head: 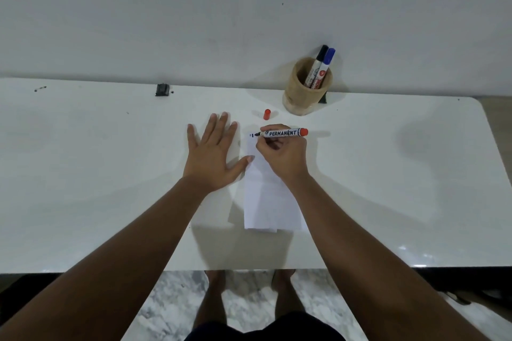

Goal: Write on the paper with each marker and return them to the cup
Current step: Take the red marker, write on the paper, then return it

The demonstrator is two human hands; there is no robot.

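Note:
A white sheet of paper (pixel 266 202) lies on the white table (pixel 110 188). My right hand (pixel 282 155) grips an uncapped marker (pixel 285 133) with a red end and the word PERMANENT, its tip touching the paper's far left corner beside small dark marks. My left hand (pixel 213 152) rests flat on the table, fingers spread, thumb on the paper's left edge. The red cap (pixel 267 114) lies on the table beyond the paper. A tan cup (pixel 304 94) at the back holds a black-capped marker (pixel 317 63) and a blue-capped marker (pixel 325 66).
A small black object (pixel 162 90) sits at the table's back edge against the white wall. Another dark piece (pixel 322 98) shows behind the cup. The table's near edge runs above a marbled floor (pixel 171 302) where my feet stand.

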